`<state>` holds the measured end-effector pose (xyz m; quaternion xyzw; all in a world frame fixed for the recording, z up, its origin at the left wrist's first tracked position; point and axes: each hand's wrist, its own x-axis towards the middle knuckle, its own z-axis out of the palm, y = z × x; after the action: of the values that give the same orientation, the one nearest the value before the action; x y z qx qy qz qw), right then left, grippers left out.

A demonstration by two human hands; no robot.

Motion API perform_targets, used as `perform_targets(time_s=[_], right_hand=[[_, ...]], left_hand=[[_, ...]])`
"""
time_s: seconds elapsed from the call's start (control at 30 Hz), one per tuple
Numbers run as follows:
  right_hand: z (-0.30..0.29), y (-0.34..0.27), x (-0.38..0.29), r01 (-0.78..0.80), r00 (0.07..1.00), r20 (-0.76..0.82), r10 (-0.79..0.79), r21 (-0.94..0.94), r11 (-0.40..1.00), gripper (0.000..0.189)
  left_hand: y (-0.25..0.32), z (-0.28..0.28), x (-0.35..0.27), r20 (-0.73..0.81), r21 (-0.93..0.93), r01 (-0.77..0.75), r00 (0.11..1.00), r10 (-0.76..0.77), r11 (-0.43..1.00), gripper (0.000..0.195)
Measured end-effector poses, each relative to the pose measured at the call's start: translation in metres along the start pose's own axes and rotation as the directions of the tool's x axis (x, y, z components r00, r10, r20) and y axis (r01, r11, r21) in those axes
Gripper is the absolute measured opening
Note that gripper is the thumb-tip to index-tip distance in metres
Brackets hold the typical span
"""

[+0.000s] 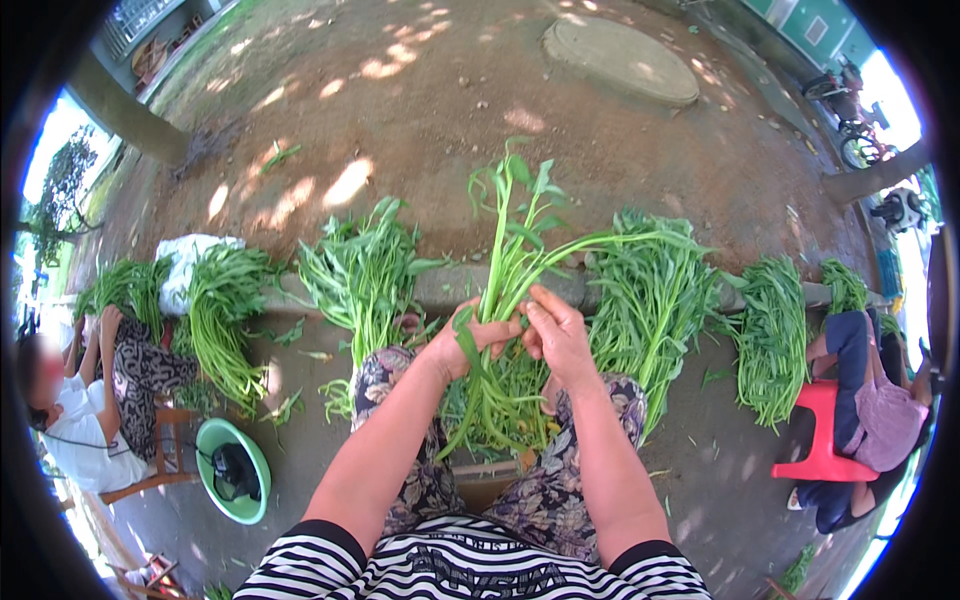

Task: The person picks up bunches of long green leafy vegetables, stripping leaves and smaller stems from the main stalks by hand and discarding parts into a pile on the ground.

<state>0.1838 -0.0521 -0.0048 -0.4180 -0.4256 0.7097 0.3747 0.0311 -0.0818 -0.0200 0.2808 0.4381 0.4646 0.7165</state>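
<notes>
My left hand (469, 343) is closed around a small bunch of leafy green stems (504, 259), which look like water spinach. The tops fan out away from me, and one long stem bends off to the right. Loose leaves and cut ends hang below that fist. Beside it, my right hand (559, 334) has bent fingers with the tips against the bunch's right edge; whether a stem is pinched there cannot be made out. Between my knees lies a heap of loose greens (502, 405), partly covered by the hanging stems.
Larger piles of the greens rest on a low concrete kerb (465, 281): a left pile (364, 274) and a right pile (652, 292). A person (90, 420) sits far left near a green basin (232, 471); another person (889, 405) sits right on a red plastic stool (817, 439).
</notes>
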Motion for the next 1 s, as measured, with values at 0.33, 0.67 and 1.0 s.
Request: perform_targets(time_s=[0.33,0.67,1.0], right_hand=[[-0.003,0.019,0.022,0.109,0.968,-0.189,-0.163,-0.265,0.958,0.041],[-0.029,0.031,0.011,0.143,0.988,0.07,-0.136,-0.736,0.662,0.039],[0.004,-0.001,-0.003,-0.031,0.836,0.411,0.363,-0.626,0.779,0.051]], left_hand=[[-0.008,0.008,0.001,-0.053,-0.106,-0.012,0.999,0.006,0.994,0.022],[0.009,-0.016,0.007,-0.186,-0.271,-0.098,0.981,0.047,0.958,0.027],[0.008,-0.028,0.015,-0.396,-0.373,-0.081,0.915,-0.08,0.924,0.013]])
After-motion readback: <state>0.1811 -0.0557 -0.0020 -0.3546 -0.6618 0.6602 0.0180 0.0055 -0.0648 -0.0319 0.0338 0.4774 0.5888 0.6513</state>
